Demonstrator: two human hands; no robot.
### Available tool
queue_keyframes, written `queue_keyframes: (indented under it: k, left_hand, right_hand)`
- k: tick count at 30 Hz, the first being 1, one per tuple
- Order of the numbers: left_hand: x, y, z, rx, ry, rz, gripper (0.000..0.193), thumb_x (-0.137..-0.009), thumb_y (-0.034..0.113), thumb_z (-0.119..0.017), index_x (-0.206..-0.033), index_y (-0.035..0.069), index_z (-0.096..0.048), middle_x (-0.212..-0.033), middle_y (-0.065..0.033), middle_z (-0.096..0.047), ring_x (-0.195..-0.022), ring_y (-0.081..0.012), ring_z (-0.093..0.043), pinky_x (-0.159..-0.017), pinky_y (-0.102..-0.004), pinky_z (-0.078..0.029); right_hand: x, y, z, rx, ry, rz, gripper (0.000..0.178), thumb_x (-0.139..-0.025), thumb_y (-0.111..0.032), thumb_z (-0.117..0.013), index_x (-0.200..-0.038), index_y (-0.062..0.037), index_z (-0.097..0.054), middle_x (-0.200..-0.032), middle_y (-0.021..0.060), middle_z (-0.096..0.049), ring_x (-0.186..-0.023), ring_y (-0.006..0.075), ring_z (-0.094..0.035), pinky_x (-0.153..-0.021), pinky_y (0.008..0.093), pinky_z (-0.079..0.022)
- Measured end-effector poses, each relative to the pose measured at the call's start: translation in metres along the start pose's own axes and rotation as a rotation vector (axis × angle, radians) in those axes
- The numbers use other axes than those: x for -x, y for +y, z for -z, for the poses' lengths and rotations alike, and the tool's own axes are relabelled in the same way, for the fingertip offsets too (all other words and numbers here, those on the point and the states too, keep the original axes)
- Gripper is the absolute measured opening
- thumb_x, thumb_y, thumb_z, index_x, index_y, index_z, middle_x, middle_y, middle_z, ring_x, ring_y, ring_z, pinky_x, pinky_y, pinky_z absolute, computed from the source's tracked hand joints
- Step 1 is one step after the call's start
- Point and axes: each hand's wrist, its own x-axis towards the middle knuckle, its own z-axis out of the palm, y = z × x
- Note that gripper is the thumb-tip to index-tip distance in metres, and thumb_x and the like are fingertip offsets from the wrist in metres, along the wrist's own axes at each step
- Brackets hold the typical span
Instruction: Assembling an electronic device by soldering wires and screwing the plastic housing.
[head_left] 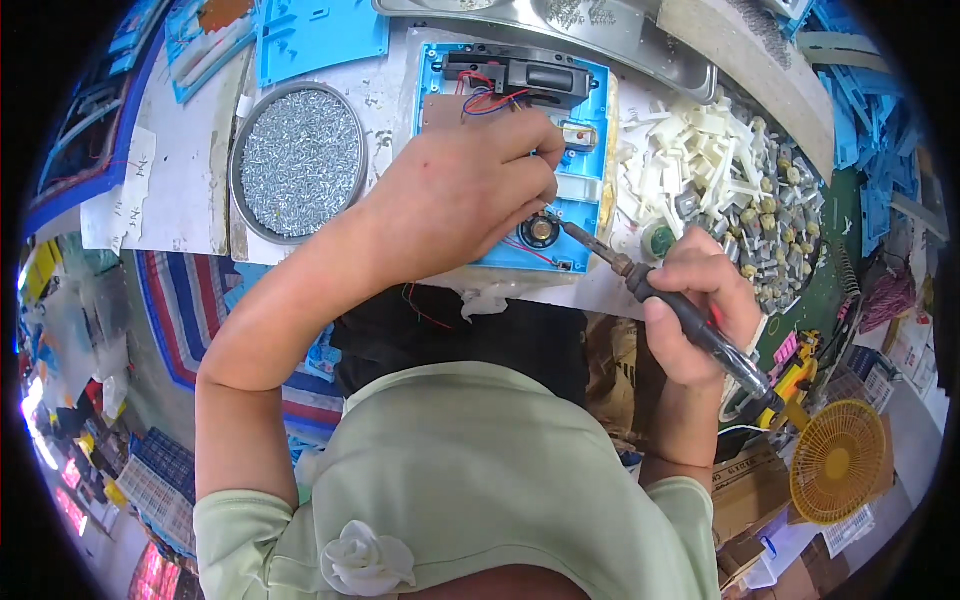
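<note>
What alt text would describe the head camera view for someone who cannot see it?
A person's right hand holds a soldering iron to a blue plastic housing, steadied by the left hand. A round tray of screws sits left, white plastic parts right.

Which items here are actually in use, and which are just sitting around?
In use: blue housing, held by left hand; soldering iron in right hand, tip by the small round speaker.
Idle: screw dish, white plastic parts, yellow fan.
</note>
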Motion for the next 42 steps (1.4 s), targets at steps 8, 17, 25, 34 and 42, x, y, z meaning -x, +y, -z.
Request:
queue_keyframes:
  k: [8, 17, 25, 34, 42]
  left_hand:
    - [0.0026, -0.0027, -0.0023, 0.010, 0.001, -0.006, 0.018, -0.080, 0.002, -0.075, -0.092, 0.005, -0.062, -0.104, -0.0091, -0.061, -0.091, -0.0308, -0.065, -0.074, -0.0389, -0.054]
    - [0.0022, -0.0054, -0.0025, 0.037, 0.000, -0.044, 0.017, -0.080, 0.003, -0.074, -0.091, 0.006, -0.062, -0.105, -0.0083, -0.061, -0.093, -0.0298, -0.065, -0.076, -0.0383, -0.054]
    - [0.0019, -0.0062, -0.0028, 0.018, -0.011, -0.045, 0.017, -0.080, 0.005, -0.074, -0.090, 0.005, -0.060, -0.105, -0.0078, -0.060, -0.093, -0.0297, -0.065, -0.075, -0.0389, -0.054]
    - [0.0016, -0.0053, -0.0023, 0.013, -0.007, -0.042, 0.016, -0.081, 0.005, -0.074, -0.090, 0.005, -0.060, -0.105, -0.0081, -0.061, -0.092, -0.0299, -0.065, -0.075, -0.0389, -0.054]
    - [0.0021, -0.0060, -0.0023, 0.007, -0.013, -0.043, 0.016, -0.081, 0.005, -0.074, -0.091, 0.005, -0.061, -0.105, -0.0076, -0.061, -0.092, -0.0290, -0.066, -0.075, -0.0381, -0.054]
  right_hand:
    - [-0.0024, -0.0001, -0.0024, 0.029, -0.018, -0.001, 0.022, -0.071, -0.003, -0.076, -0.092, 0.0001, -0.068, -0.071, 0.0077, -0.061, -0.058, 0.0171, -0.051, -0.052, 0.0281, -0.038]
    - [-0.0022, 0.0024, -0.0045, 0.014, -0.010, -0.009, 0.022, -0.071, -0.002, -0.076, -0.093, -0.0006, -0.069, -0.070, 0.0064, -0.060, -0.057, 0.0159, -0.050, -0.052, 0.0271, -0.037]
    - [-0.0020, 0.0041, -0.0047, 0.023, -0.018, -0.010, 0.022, -0.071, -0.002, -0.075, -0.092, 0.0000, -0.068, -0.070, 0.0070, -0.061, -0.056, 0.0157, -0.050, -0.050, 0.0272, -0.037]
    - [0.0007, 0.0023, 0.0004, -0.001, 0.004, -0.026, 0.023, -0.071, -0.001, -0.075, -0.092, 0.0013, -0.068, -0.069, 0.0073, -0.060, -0.056, 0.0161, -0.050, -0.051, 0.0275, -0.036]
    - [0.0025, 0.0029, -0.0066, -0.002, 0.007, -0.054, 0.022, -0.071, -0.003, -0.076, -0.092, 0.0001, -0.068, -0.069, 0.0062, -0.058, -0.056, 0.0148, -0.049, -0.051, 0.0267, -0.035]
